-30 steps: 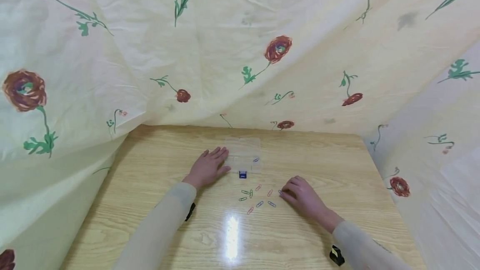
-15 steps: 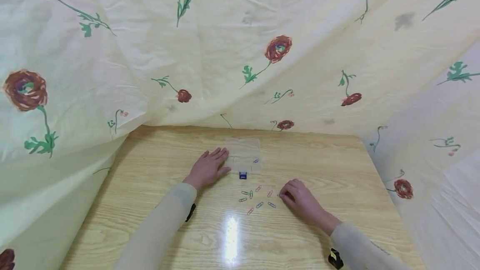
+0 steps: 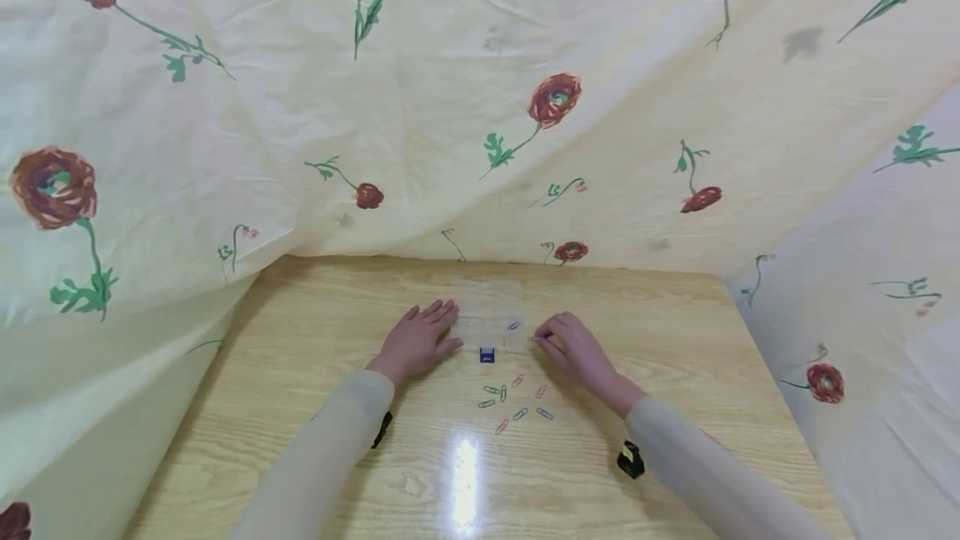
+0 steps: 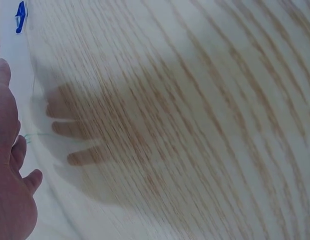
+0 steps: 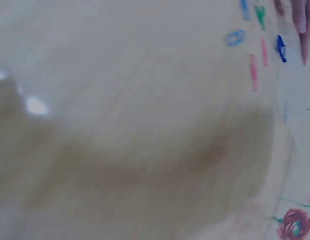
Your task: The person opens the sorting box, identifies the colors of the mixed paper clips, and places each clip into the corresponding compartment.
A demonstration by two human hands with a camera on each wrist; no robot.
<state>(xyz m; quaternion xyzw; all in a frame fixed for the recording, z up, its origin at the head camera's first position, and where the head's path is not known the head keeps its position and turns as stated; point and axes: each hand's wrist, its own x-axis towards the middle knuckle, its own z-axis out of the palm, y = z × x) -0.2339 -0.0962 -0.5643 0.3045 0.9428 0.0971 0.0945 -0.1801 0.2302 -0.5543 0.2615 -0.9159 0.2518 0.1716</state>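
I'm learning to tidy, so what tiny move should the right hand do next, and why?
Probably ease left over the clear box: the right hand seems to pinch a small clip just beside it, and a blue clip already lies inside.

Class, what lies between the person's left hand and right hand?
A clear box with a blue clip in it lies between the left hand and the right hand; the head view shows this.

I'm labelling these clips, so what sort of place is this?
Probably a curtained-off tabletop workspace: a wood-grain table, flowered cloth hanging behind it and at both sides, and paper clips lying near a clear box.
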